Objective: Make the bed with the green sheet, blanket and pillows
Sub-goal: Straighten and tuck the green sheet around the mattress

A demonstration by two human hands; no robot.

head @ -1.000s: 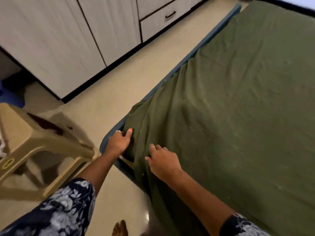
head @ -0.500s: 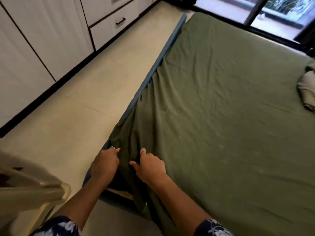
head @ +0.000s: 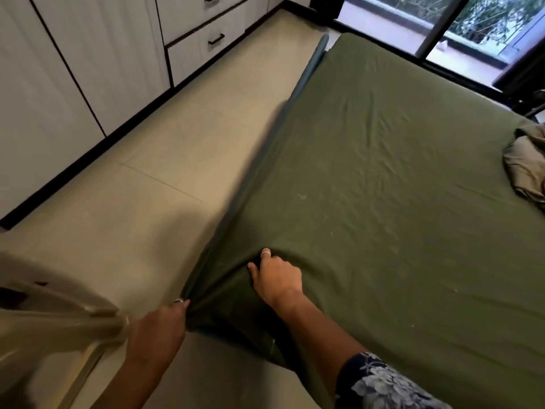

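Note:
A green sheet [head: 383,178] covers the mattress and fills most of the right of the view. At the bed's near left corner my left hand [head: 160,326] grips a bunched fold of the sheet, pulled taut off the edge. My right hand [head: 275,278] lies on the sheet just above that corner with fingers curled into the cloth. The blue mattress edge [head: 298,93] shows along the bed's left side. A crumpled grey-brown cloth [head: 525,169] lies on the sheet at the far right.
A beige plastic stool [head: 59,323] stands at the lower left, close to my left arm. White cupboards with drawers [head: 112,60] line the left wall beyond a strip of tiled floor [head: 165,172]. A glass door [head: 460,25] lies beyond the bed's far end.
My left hand has drawn back and down, pulling the sheet corner taut. My right hand has moved a little onto the mattress top. The view has lifted toward the window.

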